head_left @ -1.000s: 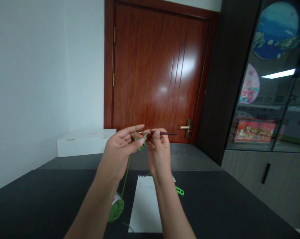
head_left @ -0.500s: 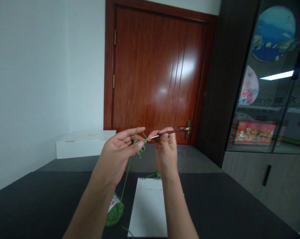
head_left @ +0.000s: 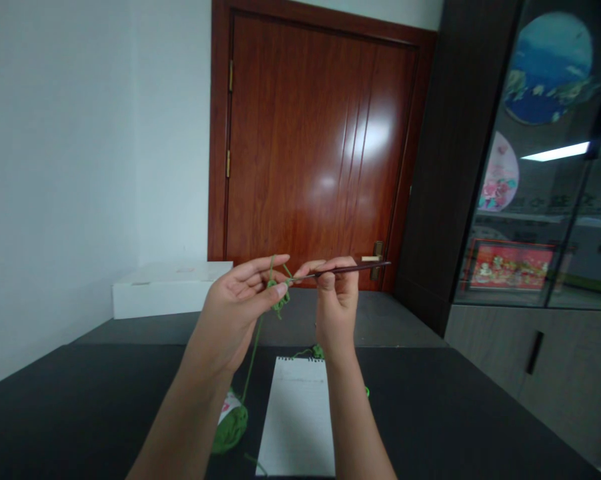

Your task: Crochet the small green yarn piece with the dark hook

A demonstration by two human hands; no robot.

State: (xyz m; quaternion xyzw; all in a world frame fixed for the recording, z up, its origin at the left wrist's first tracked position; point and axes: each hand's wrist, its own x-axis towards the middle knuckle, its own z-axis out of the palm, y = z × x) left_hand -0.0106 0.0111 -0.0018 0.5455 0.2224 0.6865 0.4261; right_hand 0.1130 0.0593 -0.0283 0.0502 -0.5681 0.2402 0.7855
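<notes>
My left hand is raised in front of me, thumb and fingers pinched on a small green crochet piece, with green yarn looped over the forefinger. The strand runs down to a green yarn ball on the black table. My right hand is closed on a dark crochet hook, its tip pointing left at the stitches beside my left fingers. Both hands are almost touching, held above the table.
A white spiral notepad lies on the table under my right forearm, with a green bit at its top. A white box sits on the grey ledge behind. A wooden door and a glass cabinet stand beyond.
My right hand has drawn the hook to the right, its handle now reaching further towards the door handle. My left hand has stayed almost still. The view shifted slightly.
</notes>
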